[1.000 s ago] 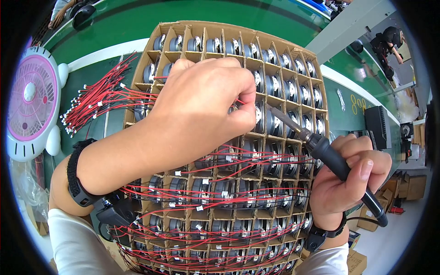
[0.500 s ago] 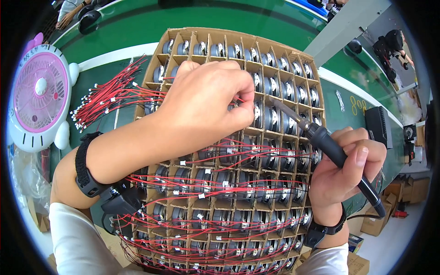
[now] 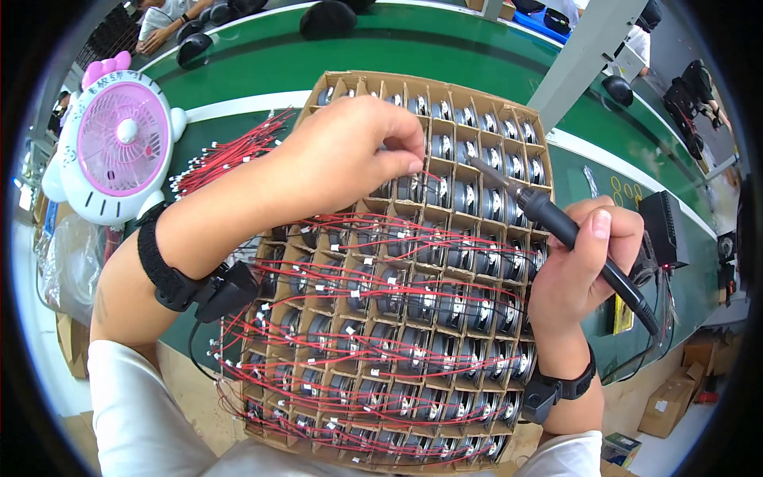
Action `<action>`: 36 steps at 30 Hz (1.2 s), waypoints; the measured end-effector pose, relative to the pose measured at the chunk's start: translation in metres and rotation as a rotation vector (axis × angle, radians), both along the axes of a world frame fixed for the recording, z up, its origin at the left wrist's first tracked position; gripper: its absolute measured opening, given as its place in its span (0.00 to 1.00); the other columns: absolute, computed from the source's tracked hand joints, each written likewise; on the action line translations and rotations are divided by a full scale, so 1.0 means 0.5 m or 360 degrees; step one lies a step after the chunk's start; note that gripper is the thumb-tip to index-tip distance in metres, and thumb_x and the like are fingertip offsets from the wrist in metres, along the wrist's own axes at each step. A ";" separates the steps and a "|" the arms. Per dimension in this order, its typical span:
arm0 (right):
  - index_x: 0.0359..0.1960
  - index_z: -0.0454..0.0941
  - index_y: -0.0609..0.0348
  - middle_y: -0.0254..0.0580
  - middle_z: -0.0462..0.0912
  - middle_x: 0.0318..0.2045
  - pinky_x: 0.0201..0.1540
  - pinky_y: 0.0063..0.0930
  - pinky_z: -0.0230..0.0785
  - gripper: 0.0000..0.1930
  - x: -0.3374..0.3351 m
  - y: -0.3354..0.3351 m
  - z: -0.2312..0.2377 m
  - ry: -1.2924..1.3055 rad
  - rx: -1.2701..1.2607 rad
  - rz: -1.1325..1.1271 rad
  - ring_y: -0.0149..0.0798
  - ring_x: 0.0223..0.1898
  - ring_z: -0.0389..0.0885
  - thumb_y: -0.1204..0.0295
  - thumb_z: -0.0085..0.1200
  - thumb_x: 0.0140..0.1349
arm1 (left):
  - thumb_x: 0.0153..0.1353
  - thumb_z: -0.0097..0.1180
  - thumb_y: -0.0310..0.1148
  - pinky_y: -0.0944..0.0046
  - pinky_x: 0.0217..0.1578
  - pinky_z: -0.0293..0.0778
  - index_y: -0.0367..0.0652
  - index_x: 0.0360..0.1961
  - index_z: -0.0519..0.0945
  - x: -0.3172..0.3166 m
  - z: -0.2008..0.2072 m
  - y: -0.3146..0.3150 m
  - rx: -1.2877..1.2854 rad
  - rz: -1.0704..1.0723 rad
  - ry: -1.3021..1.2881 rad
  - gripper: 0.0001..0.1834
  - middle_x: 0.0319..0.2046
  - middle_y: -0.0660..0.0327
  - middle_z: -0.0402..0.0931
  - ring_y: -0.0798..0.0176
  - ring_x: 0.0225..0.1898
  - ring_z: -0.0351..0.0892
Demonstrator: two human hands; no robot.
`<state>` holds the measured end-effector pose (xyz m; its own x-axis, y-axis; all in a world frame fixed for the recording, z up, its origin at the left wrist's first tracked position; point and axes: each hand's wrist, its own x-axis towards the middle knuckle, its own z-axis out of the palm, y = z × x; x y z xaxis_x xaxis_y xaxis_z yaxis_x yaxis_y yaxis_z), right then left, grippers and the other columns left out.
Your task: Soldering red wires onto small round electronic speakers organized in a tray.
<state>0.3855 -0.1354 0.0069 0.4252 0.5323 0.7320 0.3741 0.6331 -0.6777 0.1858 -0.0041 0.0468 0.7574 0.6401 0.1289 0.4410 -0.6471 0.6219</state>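
My left hand (image 3: 350, 151) reaches over a cardboard box with dividers (image 3: 445, 86), its thumb and fingers pinching a red wire (image 3: 430, 174). The wire's end points at a small round speaker (image 3: 438, 191) in one of the cells; I cannot tell whether they touch. My right hand (image 3: 584, 258) grips a black-handled soldering iron (image 3: 552, 222). Its metal tip hovers over the speakers, just right of my left fingers and apart from the wire. Red and black wires (image 3: 381, 282) with white connectors lie across the nearer rows of speakers.
A bundle of red and black wires (image 3: 230, 155) lies left of the box, near a white and pink fan (image 3: 123, 139). At the right stands a black box-shaped unit (image 3: 664, 226). A grey post (image 3: 588, 67) rises behind the box. Another person's arm (image 3: 163, 36) shows at far left.
The view has shifted, so the fan and box sit differently. My left hand has drawn slightly left across the box, and the pinched wire now shows beyond the fingertips. The iron stays in my right hand.
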 end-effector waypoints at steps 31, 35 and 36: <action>0.32 0.62 0.58 0.34 0.66 0.23 0.24 0.17 0.53 0.07 0.002 -0.011 0.002 0.0215 -0.0105 -0.0066 0.22 0.22 0.58 0.70 0.39 0.67 | 0.66 0.47 0.31 0.74 0.22 0.68 0.42 0.38 0.69 -0.415 -0.010 -0.089 -0.0637 0.1420 -0.0119 0.05 0.25 0.65 0.74 0.74 0.22 0.73; 0.31 0.61 0.57 0.34 0.65 0.22 0.23 0.17 0.52 0.07 -0.004 -0.004 -0.003 0.0292 -0.0085 -0.0001 0.22 0.21 0.58 0.70 0.39 0.68 | 0.64 0.51 0.32 0.75 0.21 0.67 0.44 0.40 0.73 -0.403 0.011 -0.102 -0.0810 0.1385 -0.0388 0.06 0.28 0.65 0.77 0.75 0.21 0.73; 0.31 0.61 0.57 0.34 0.65 0.22 0.23 0.17 0.52 0.07 -0.002 -0.005 -0.002 0.0285 -0.0092 -0.0027 0.22 0.21 0.58 0.70 0.39 0.68 | 0.63 0.52 0.31 0.76 0.21 0.67 0.44 0.38 0.74 -0.384 0.022 -0.100 -0.0833 0.1283 -0.0517 0.05 0.29 0.64 0.78 0.75 0.22 0.74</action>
<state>0.3844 -0.1381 0.0060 0.5554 0.5629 0.6121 0.2544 0.5858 -0.7695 -0.0060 -0.0542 0.0580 0.0529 0.9800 -0.1916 0.3849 0.1571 0.9095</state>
